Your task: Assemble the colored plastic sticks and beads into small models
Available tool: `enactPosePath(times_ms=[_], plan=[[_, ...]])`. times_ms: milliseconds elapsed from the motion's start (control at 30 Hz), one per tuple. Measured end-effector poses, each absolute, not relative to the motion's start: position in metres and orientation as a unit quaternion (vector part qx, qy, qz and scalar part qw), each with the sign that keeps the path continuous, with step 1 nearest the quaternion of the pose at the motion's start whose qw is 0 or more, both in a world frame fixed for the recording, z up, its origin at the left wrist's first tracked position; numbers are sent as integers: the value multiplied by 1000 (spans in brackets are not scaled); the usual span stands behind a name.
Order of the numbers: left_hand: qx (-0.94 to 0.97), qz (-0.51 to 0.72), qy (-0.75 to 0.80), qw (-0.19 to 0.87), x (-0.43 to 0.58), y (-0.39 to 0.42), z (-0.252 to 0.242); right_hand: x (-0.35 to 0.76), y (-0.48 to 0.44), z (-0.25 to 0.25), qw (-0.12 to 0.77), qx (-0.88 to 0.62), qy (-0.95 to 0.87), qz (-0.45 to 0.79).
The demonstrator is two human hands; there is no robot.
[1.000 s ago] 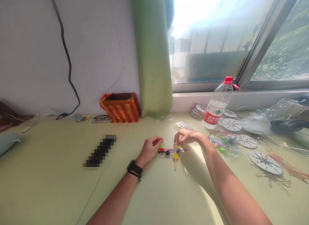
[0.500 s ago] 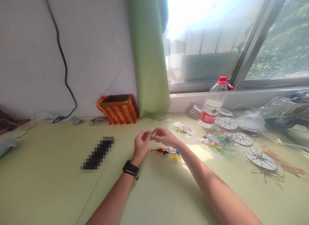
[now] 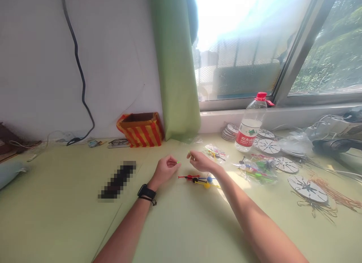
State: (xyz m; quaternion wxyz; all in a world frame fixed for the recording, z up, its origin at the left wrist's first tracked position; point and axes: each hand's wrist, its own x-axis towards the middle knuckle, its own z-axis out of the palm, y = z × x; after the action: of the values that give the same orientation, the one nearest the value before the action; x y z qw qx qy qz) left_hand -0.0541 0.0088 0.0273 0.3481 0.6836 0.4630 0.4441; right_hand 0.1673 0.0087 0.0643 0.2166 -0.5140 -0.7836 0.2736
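My left hand [image 3: 166,170], wearing a black watch [image 3: 147,192] at the wrist, is closed in a pinch on a small bright green piece [image 3: 178,162]. To its right and a little apart, my right hand [image 3: 202,162] pinches a thin green plastic stick [image 3: 189,153], mostly hidden by the fingers. Below the hands lie several plastic arrows with round hubs: a red arrow [image 3: 189,177], a black arrow [image 3: 195,181], a blue arrow [image 3: 209,179] partly behind my right forearm, and a yellow arrow [image 3: 207,185].
Behind stands a striped box [image 3: 144,132]. A water bottle [image 3: 249,127] rises at the right, near clear bags of coloured arrows [image 3: 258,170]. Further right are slotted white discs [image 3: 307,188], brown ties [image 3: 336,193] and cables. A pixelated dark patch [image 3: 117,180] is at the left.
My hands were together around a green piece. They have moved apart, left hand down and left, right hand to the right, each with a green part.
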Motion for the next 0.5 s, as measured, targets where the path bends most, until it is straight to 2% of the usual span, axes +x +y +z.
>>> enactPosePath(times_ms=[167,367,500], plan=[[725,412,494,246,-69,13,19,174,2,72,168,-532,-793,243],[754,379,507,177,-67,13,17,166,-8,88,16,-432,-844,318],[738,411,522,121,-65,13,17,164,-9,91,35,-456,-835,307]])
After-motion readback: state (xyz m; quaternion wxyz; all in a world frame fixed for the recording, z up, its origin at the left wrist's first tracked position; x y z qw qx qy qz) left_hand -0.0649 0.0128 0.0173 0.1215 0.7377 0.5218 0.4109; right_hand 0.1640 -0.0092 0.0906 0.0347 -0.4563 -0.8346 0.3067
